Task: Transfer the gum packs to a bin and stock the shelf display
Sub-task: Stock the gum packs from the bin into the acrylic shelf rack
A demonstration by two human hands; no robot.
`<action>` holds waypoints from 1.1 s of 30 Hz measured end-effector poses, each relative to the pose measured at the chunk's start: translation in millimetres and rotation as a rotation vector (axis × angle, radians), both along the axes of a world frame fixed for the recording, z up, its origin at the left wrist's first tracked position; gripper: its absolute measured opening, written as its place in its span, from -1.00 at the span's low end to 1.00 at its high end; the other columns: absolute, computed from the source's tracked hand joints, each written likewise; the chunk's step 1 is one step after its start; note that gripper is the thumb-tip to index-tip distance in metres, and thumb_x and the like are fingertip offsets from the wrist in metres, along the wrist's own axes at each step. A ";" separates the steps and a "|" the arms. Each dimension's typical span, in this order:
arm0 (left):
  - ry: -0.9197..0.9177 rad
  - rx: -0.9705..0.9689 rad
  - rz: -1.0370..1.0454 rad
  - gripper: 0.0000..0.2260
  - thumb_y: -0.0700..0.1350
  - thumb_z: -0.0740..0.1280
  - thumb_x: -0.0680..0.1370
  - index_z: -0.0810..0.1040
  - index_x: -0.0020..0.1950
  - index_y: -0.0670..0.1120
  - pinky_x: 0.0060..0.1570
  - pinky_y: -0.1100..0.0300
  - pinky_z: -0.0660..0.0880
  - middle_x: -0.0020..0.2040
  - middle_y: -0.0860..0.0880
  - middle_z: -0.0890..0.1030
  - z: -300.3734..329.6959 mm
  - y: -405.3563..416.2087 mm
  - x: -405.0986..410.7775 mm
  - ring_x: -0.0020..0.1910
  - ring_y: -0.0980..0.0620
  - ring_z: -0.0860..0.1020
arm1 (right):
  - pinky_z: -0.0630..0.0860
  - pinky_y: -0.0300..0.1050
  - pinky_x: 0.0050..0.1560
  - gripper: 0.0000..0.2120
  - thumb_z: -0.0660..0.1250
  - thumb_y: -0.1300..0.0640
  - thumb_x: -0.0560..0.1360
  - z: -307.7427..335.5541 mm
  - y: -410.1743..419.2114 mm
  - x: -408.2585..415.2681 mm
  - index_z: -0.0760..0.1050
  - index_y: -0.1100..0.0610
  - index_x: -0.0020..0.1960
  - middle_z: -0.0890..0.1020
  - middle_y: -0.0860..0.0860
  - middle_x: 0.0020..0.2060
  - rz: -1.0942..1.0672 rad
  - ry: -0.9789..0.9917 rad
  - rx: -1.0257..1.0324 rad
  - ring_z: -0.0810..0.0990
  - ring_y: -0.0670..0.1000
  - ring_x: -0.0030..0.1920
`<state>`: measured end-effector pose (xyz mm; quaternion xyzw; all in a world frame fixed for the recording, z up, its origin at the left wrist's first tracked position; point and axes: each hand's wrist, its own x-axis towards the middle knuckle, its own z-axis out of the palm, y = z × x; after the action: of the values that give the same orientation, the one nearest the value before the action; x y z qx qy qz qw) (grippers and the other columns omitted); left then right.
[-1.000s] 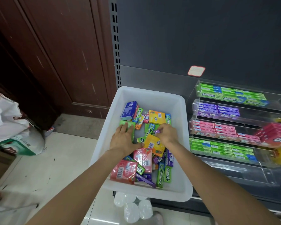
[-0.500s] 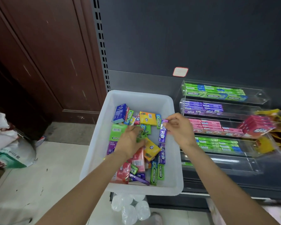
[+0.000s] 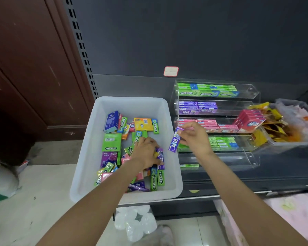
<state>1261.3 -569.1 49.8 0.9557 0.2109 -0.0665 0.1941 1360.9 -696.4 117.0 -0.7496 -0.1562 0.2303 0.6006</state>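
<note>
The right hand (image 3: 194, 137) pinches a purple gum stick pack (image 3: 175, 140) near-upright, top tilted right, beside the white bin (image 3: 89, 157), while the left hand (image 3: 146, 151) grips packs inside it.

Translucent white plastic bin (image 3: 89, 157) with a matt finish, glossy printed gum packs (image 3: 112, 141), clear glossy acrylic shelf display (image 3: 252, 91), matt dark metal back panel (image 3: 203, 32), scuffed brown wood door (image 3: 34, 68), smooth pale floor tiles (image 3: 34, 201)

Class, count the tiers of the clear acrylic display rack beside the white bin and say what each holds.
5. Top tier: green packs. Second: purple. Third: pink. Fourth: green. Bottom: one green pack at its left end; reflections may hide more.
</note>
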 end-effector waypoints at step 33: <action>-0.779 -0.559 0.403 -0.80 -0.16 0.41 0.48 0.62 0.09 -0.14 0.02 0.27 0.47 -0.12 0.00 0.63 122.0 -61.3 118.1 -0.11 0.13 0.58 | 0.46 -0.22 0.02 -0.74 0.34 0.32 0.48 62.6 -74.8 147.4 0.58 0.07 0.11 0.62 -0.02 -0.18 0.154 -0.373 -0.058 0.57 -0.08 -0.11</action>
<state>1379.4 -630.4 171.8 0.7617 0.2769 0.2792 0.5149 1508.3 -771.1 179.6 -0.7821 -0.3146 0.1371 0.5201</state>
